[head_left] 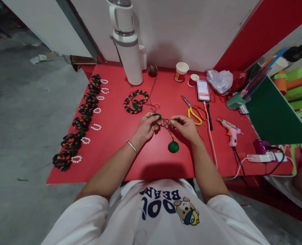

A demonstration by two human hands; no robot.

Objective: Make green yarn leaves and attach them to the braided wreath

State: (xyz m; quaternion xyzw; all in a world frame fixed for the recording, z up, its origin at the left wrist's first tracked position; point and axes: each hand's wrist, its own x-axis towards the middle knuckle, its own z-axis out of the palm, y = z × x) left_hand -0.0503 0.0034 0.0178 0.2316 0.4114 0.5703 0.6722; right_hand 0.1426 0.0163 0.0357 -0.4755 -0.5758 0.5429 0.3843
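My left hand pinches a small green crocheted piece between thumb and fingers. Dark green yarn loops from that piece across to my right hand, whose fingertips are pressed together on it. A tiny shiny bit shows below the right fingertips, too small to name. On the red table, just below both hands, lies a green yarn ball, its strand running up to them. Beyond my left hand rests a multicoloured braided cord in loops with a green leaf on it.
Several braided bundles and white bead loops line the left edge. Farther back stand a white flask, dark yarn ball and paper cup. Rightward lie pliers, yellow-handled scissors, a phone and pink glue gun.
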